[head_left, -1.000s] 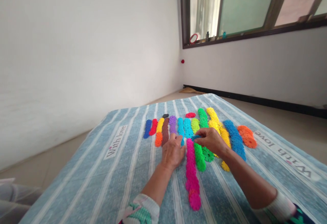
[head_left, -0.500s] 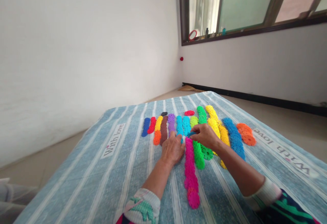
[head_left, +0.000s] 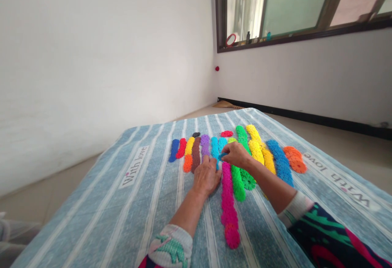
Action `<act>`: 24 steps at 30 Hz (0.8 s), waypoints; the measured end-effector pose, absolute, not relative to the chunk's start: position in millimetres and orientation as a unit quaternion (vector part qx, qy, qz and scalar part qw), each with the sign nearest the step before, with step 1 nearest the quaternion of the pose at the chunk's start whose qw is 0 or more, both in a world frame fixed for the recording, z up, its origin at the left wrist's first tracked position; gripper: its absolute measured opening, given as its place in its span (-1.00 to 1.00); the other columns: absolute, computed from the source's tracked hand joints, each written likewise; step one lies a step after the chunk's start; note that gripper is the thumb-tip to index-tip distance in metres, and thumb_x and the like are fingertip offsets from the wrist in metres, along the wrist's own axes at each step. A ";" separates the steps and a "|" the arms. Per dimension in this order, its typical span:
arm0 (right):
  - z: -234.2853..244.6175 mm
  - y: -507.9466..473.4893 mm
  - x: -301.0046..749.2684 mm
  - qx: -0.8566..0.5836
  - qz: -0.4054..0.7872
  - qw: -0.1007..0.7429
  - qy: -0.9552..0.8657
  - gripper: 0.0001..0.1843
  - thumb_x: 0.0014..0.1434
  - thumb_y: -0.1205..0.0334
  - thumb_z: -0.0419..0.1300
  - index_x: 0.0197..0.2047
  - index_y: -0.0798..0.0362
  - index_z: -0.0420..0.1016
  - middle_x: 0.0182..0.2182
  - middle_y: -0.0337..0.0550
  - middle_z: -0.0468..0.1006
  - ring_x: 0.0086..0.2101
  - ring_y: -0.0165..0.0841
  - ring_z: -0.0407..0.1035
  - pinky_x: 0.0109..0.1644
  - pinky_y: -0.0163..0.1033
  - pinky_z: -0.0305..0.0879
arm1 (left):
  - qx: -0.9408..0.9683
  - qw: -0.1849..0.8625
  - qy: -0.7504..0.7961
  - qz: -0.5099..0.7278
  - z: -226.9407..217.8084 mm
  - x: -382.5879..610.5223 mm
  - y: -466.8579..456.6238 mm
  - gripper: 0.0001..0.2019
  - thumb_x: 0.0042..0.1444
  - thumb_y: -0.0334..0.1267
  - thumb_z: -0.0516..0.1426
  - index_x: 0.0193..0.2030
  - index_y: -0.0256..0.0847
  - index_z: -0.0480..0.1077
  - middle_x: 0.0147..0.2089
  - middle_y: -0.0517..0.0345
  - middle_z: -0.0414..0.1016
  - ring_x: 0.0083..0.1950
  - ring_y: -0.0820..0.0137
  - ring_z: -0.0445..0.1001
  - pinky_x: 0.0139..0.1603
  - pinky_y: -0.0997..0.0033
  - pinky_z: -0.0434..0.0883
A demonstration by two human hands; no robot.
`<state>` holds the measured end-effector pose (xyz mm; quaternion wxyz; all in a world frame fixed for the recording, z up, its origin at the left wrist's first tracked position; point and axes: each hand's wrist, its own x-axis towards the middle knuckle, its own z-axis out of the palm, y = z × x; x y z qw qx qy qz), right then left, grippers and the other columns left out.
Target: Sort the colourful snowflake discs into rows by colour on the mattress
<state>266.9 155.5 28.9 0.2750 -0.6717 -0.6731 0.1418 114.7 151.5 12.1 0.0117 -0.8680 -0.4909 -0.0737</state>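
Note:
Rows of overlapping plastic snowflake discs lie on a striped cloth, sorted by colour. My left hand (head_left: 207, 176) rests at the near end of a light blue row (head_left: 215, 147), its fingers closed on a light blue disc there, mostly hidden. Just right of it, my right hand (head_left: 237, 154) pinches a blue disc (head_left: 223, 155) between thumb and fingertips, above a second light blue row (head_left: 222, 143). Below the hands runs a long pink row (head_left: 228, 202). A bright green row (head_left: 238, 184) lies beside the pink one, partly under my right hand.
Left of my hands are purple (head_left: 205, 145), brown (head_left: 196, 155), red (head_left: 181, 148) and dark blue (head_left: 174, 150) rows. To the right lie yellow (head_left: 256, 151), blue (head_left: 280, 162) and orange (head_left: 294, 159) ones. The striped cloth (head_left: 101, 211) reaches toward the white wall (head_left: 107, 56).
My right hand has moved left with the blue disc, closer to my left hand and the light blue row. My left hand has stayed almost in place.

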 end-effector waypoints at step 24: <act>32.0 166.1 244.1 -0.649 0.181 0.173 -0.718 -0.73 -0.16 0.47 0.17 -0.38 0.07 0.63 -0.59 -0.27 0.53 -0.51 -0.44 0.38 -0.50 -0.44 0.12 | -0.863 -0.019 -0.478 -0.161 -3.0 107.0 145.9 -0.81 0.11 -0.26 0.06 -0.13 -0.21 0.26 -0.14 0.08 0.39 -0.08 0.30 0.42 -0.13 0.39 0.36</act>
